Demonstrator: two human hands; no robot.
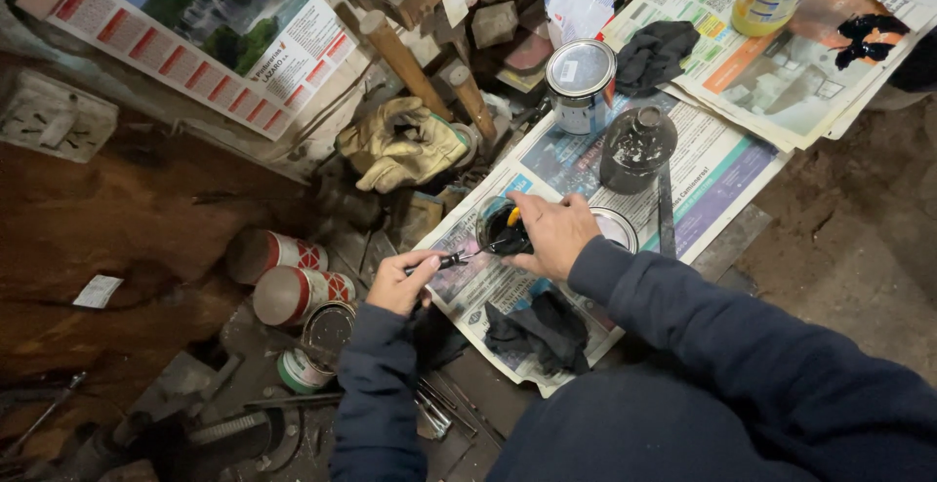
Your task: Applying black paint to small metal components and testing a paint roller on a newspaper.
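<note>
Dark sleeves lead to both hands: left hand [402, 282] pinches a brush [459, 259] shut, right hand [554, 233] grips the small can [501, 227] steady on newspaper [703, 165].

small can [503, 228] on newspaper [703, 165] | lidded tin [580, 85] behind | glove [402, 143] left

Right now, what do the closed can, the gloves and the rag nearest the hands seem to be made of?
Closed can: metal, likely tin; shiny grey lid, rolled rim. Gloves: probably leather; tan, creased, matte and worn. Rag: dark woven or knit cloth; it lies limp and crumpled on the newspaper, which is thin printed paper.
</note>
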